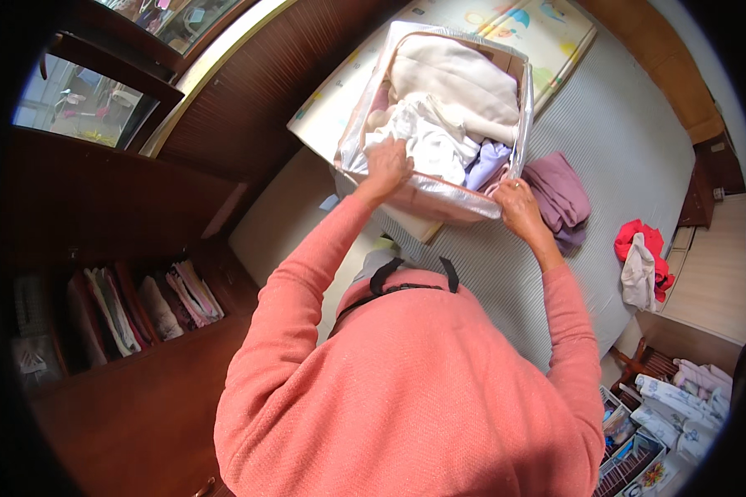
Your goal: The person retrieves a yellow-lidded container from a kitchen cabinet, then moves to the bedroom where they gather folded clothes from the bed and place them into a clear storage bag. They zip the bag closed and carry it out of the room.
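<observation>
A rectangular storage box (454,202) with a pinkish body and a shiny silvery rim stands before me, filled with clothes. Inside lie a cream folded fabric (451,81), a crumpled white garment (432,140) and a lavender cloth (488,163). My left hand (388,166) reaches over the near left rim, its fingers at the white garment; whether they pinch cloth or rim is unclear. My right hand (517,202) grips the box's near right corner. Just right of that hand, folded mauve clothing (556,192) rests on the bed.
The box stands on a printed folded mat (323,118) on a striped bed (621,136). Red clothing (637,233) and a pale garment (639,273) lie at the bed's right edge. Dark wooden shelves (155,335) hold folded clothes at left. Filled bins (637,447) stand lower right.
</observation>
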Motion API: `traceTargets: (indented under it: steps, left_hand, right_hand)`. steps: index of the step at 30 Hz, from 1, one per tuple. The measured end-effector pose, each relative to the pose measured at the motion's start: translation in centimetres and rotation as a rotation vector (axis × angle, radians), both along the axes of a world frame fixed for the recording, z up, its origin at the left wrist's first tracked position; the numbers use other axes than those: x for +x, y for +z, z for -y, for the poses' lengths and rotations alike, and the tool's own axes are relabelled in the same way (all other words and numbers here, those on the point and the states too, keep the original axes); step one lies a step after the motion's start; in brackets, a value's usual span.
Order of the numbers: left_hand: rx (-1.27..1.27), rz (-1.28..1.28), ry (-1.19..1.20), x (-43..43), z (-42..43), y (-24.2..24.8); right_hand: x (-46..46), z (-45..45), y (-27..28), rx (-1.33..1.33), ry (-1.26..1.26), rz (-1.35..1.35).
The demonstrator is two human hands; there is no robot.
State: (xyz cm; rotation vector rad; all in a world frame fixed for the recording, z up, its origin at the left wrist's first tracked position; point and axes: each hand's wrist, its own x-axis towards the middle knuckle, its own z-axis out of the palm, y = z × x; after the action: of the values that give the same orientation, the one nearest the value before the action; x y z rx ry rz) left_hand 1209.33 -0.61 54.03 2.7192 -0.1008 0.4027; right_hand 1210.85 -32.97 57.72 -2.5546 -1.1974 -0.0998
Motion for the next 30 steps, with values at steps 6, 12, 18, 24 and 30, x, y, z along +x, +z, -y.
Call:
traceTargets:
  steps: [6,12,18,24,30]
  left_hand:
    - [0.318,-0.438,0.216,5.1,-0.7,-7.7]
    - [0.428,-0.634,-0.051,7.4,-1.2,-6.6]
    - [-0.381,-0.251,-0.270,8.8,-10.0,0.6]
    - [-0.419,-0.161,0.006,14.7,-14.5,-0.9]
    - [-1.196,-0.557,0.067,18.3,-16.6,-9.4]
  right_hand:
    - [-0.1,-2.0,2.8,-0.128,-0.167,-0.326]
    - [0.6,-9.1,3.0,-0.005,-0.255,-0.273]
    - [-2.1,-16.1,-0.6,0.083,-0.450,-0.501]
    - [-1.4,-16.0,-1.1,0.184,-0.610,-0.571]
    - [3.0,-12.5,-1.1,0.357,-0.789,-0.380]
